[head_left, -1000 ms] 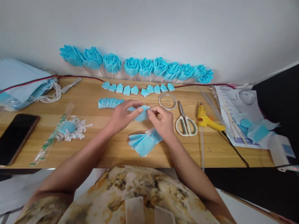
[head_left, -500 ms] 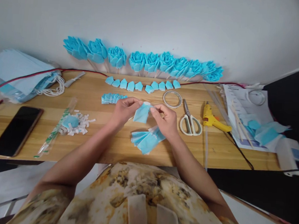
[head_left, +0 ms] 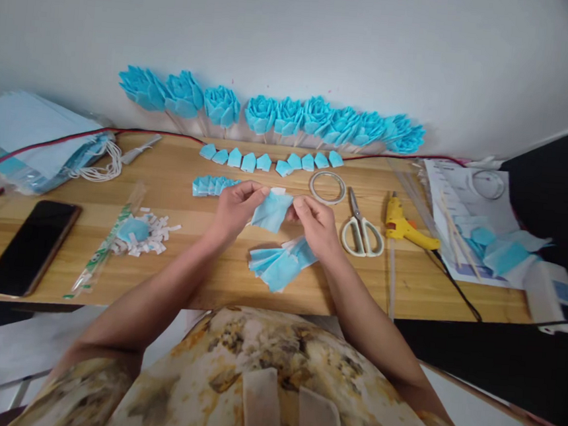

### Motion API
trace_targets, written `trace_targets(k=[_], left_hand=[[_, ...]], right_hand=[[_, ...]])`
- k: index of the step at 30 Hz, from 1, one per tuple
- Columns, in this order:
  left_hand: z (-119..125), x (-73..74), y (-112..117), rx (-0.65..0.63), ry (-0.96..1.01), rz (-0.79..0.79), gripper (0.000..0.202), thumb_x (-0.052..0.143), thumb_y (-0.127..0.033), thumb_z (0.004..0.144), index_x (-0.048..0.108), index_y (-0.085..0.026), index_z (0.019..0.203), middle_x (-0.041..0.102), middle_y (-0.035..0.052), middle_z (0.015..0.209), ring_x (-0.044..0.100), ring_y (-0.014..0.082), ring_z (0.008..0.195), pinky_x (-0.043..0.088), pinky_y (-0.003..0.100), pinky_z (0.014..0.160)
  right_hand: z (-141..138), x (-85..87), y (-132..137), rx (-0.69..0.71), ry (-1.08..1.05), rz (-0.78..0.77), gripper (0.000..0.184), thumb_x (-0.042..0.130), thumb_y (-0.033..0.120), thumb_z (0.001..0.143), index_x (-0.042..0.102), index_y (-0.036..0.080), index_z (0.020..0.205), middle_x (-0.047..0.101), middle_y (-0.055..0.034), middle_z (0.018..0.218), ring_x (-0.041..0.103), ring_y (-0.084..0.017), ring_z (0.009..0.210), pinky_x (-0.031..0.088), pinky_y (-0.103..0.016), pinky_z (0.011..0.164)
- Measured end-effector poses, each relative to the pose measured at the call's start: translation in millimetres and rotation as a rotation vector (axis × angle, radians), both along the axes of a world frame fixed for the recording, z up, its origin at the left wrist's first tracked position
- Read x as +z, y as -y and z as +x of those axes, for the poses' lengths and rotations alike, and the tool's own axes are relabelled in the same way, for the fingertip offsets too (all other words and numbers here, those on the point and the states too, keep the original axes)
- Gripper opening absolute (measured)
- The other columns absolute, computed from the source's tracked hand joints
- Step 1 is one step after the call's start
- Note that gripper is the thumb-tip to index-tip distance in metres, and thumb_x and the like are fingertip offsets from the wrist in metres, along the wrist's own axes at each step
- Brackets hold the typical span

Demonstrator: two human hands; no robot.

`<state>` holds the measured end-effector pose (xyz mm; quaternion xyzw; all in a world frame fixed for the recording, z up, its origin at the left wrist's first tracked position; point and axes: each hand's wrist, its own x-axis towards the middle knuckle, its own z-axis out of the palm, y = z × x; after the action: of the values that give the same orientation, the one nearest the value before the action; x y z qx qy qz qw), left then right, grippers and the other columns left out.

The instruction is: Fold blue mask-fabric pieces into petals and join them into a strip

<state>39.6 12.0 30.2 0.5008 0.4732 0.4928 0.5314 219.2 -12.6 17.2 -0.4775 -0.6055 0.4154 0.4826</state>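
Between my hands, above the wooden table, is a small light-blue fabric piece (head_left: pixel 272 212) with a white strip at its top edge. My left hand (head_left: pixel 235 210) pinches its left side, and my right hand (head_left: pixel 315 224) pinches its upper right corner. Below them a fanned stack of blue fabric pieces (head_left: pixel 279 265) lies on the table, partly behind my right wrist. An overlapping row of folded blue pieces (head_left: pixel 214 186) sits just beyond my left hand. Farther back lies a line of blue folded petals (head_left: pixel 249 163).
Blue fabric flowers (head_left: pixel 287 117) on sticks lean along the wall. To the right are a tape roll (head_left: pixel 341 193), scissors (head_left: pixel 357 225) and a yellow glue gun (head_left: pixel 404 231). A phone (head_left: pixel 30 247), white paper scraps (head_left: pixel 149 244) and bagged sheets (head_left: pixel 37 135) lie left.
The fabric piece has been turned and spread wider between my hands, its right corner swinging out to the right. My right fingers have shifted slightly along its edge.
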Motion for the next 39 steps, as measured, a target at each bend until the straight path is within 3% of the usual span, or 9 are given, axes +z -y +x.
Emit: trace_targets(k=[3,6,12,15,18,21,25,31,39], left_hand=[[0.3,0.2,1.1,0.007,-0.041,0.056,0.029,0.07,-0.043,0.078,0.063,-0.017,0.066,0.054,-0.0028,0.061,0.044,0.0094,0.058,0.037,0.023,0.056],[1.7,1.7,3.6,0.01,-0.111,0.126,0.026,0.067,-0.039,0.081,0.064,-0.017,0.067,0.058,-0.0017,0.063,0.047,0.0108,0.061,0.041,0.024,0.061],[2.7,2.6,8.9,-0.008,-0.239,0.256,0.033,0.062,-0.045,0.088,0.065,-0.018,0.07,0.065,0.001,0.069,0.055,0.0143,0.069,0.045,0.026,0.067],[1.4,2.6,8.4,-0.062,-0.199,0.212,0.046,0.053,-0.055,0.093,0.065,-0.017,0.071,0.065,0.0021,0.069,0.057,0.0147,0.069,0.045,0.026,0.066],[1.4,2.1,6.5,-0.111,-0.133,0.136,0.043,0.062,-0.058,0.087,0.07,-0.016,0.079,0.07,0.0041,0.08,0.061,0.0166,0.077,0.048,0.027,0.072],[2.3,-0.8,5.1,-0.125,-0.086,0.086,0.037,0.073,-0.052,0.078,0.072,-0.016,0.085,0.071,0.0043,0.082,0.06,0.0159,0.076,0.048,0.026,0.07],[2.7,-5.0,4.6,-0.077,-0.109,0.088,0.027,0.072,-0.043,0.078,0.07,-0.016,0.073,0.064,0.0008,0.069,0.051,0.0122,0.065,0.041,0.024,0.061],[2.2,-5.7,4.8,-0.055,-0.062,0.065,0.026,0.071,-0.04,0.078,0.065,-0.017,0.068,0.059,-0.0009,0.065,0.048,0.011,0.062,0.038,0.025,0.058],[2.2,-9.0,-0.1,-0.072,0.147,-0.143,0.027,0.075,-0.041,0.072,0.063,-0.017,0.068,0.055,-0.0032,0.061,0.046,0.0091,0.055,0.038,0.023,0.055]], right_hand=[[2.2,-1.1,-1.0,0.046,-0.045,-0.029,0.05,0.048,0.061,0.096,0.059,0.021,0.069,0.06,-0.0012,0.072,0.055,-0.015,0.072,0.044,-0.03,0.071],[1.8,-1.0,-0.3,0.075,-0.049,-0.072,0.047,0.057,0.062,0.091,0.057,0.02,0.068,0.054,0.0008,0.068,0.05,-0.014,0.068,0.041,-0.029,0.067],[-2.9,-0.4,0.9,0.068,-0.056,-0.141,0.036,0.073,0.05,0.079,0.056,0.02,0.07,0.043,0.0048,0.063,0.039,-0.01,0.062,0.033,-0.026,0.058],[-2.9,-1.1,0.3,0.036,-0.054,-0.118,0.036,0.071,0.046,0.08,0.051,0.02,0.066,0.042,0.0045,0.064,0.039,-0.01,0.063,0.033,-0.026,0.059],[-2.0,-1.7,-0.2,0.035,-0.061,-0.111,0.035,0.069,0.045,0.081,0.049,0.02,0.065,0.043,0.0042,0.065,0.04,-0.011,0.063,0.034,-0.026,0.06],[-1.9,-2.0,-0.3,0.048,-0.07,-0.108,0.035,0.069,0.043,0.081,0.047,0.021,0.065,0.043,0.0043,0.064,0.04,-0.011,0.063,0.034,-0.026,0.059],[-2.5,-2.3,-0.2,0.045,-0.051,-0.112,0.036,0.069,0.044,0.08,0.046,0.021,0.064,0.044,0.0042,0.063,0.04,-0.011,0.063,0.034,-0.026,0.059],[-1.9,-2.1,-0.8,0.069,-0.002,-0.071,0.035,0.068,0.044,0.081,0.049,0.021,0.064,0.041,0.0048,0.061,0.037,-0.01,0.06,0.031,-0.026,0.057],[-0.2,-0.7,-1.3,0.053,0.005,-0.108,0.043,0.07,0.053,0.082,0.049,0.02,0.063,0.037,0.0054,0.061,0.033,-0.01,0.06,0.028,-0.026,0.057]])
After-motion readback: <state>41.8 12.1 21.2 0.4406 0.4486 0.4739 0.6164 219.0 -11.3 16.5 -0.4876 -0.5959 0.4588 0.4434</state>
